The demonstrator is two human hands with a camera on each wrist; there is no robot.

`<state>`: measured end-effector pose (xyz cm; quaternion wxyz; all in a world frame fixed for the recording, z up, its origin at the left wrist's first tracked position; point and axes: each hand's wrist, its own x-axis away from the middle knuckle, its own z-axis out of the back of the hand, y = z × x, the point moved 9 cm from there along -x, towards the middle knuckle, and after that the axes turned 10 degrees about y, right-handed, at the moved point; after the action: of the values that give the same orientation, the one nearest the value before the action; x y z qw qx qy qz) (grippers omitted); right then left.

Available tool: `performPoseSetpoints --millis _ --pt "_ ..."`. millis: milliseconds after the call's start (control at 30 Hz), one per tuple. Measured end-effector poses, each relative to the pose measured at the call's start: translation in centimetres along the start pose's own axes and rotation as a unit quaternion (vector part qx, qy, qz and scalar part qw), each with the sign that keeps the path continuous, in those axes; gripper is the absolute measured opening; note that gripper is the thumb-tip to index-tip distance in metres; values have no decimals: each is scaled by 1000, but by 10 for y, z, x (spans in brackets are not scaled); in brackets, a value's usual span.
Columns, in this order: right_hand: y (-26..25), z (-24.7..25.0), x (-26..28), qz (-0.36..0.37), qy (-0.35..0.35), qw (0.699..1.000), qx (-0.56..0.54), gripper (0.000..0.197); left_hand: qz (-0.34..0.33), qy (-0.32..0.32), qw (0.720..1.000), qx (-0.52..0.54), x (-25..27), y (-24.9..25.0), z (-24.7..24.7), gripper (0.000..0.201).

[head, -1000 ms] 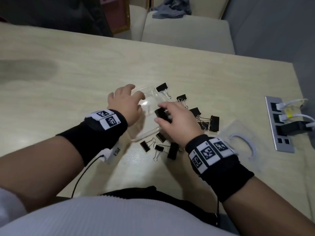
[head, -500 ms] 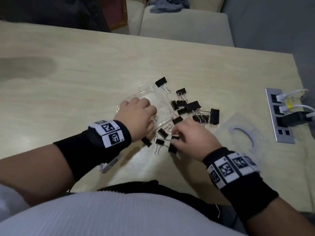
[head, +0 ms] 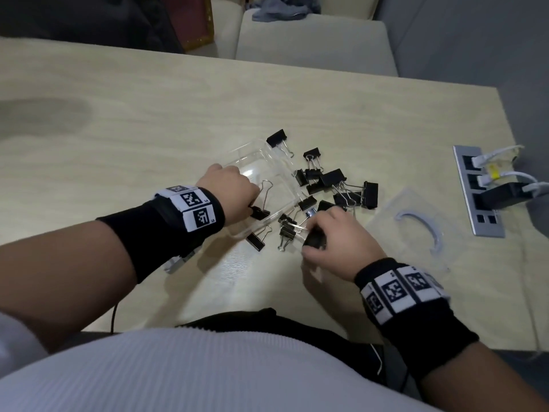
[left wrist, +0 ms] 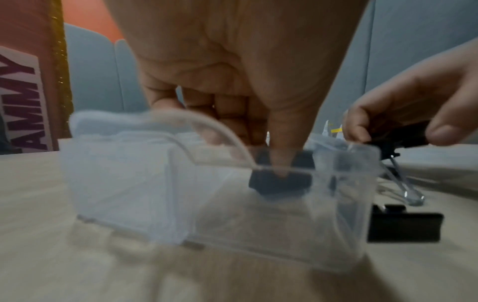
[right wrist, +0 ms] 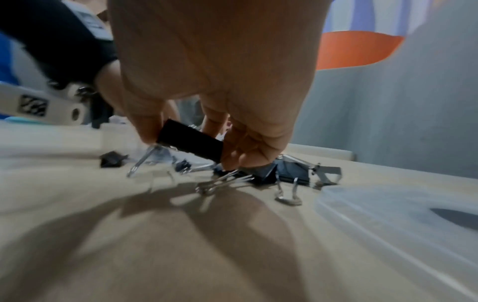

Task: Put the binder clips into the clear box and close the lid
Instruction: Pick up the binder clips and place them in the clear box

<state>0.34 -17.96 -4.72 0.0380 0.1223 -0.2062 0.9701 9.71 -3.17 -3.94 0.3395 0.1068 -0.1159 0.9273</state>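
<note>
Nearest the person, the right hand (head: 338, 242) sat low over the table (head: 148, 138), fingers and thumb curled round a large black binder clip (right wrist: 190, 144), pinching it by its ends just off the surface, wire handles pointing down. Left of it a few small loose clips (head: 286, 231) lay on the wood, one (head: 257, 240) just outside the near wall of the clear box (head: 276, 179).

The left hand (head: 230, 190) reached down into the open box, fingertips pinching a black clip (head: 260, 214) inside it near the right end; its wire loop (head: 266, 188) stood up inside the box. In the left wrist view the thumb (left wrist: 280, 161) pressed on that clip's body (left wrist: 280, 183) behind the clear wall.

Right of the right hand the clear lid (head: 416, 230) lay flat on the table, apart from the box.

Beyond the hands, a clump of bigger clips (head: 344, 188) lay just right of the box, touching one another. One more clip (head: 277, 138) lay at the box's far corner.

Farther right, a metal socket strip (head: 478, 191) sat in the table with white plugs. Past the far edge stood a beige chair (head: 315, 46).
</note>
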Motion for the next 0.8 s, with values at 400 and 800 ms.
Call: performPoseSetpoints --millis 400,800 --pt "-23 40 -36 38 107 990 -79 38 -56 -86 989 -102 -6 0 -3 19" --pt "-68 15 -54 133 41 990 29 43 47 10 997 58 -7 -36 20 31"
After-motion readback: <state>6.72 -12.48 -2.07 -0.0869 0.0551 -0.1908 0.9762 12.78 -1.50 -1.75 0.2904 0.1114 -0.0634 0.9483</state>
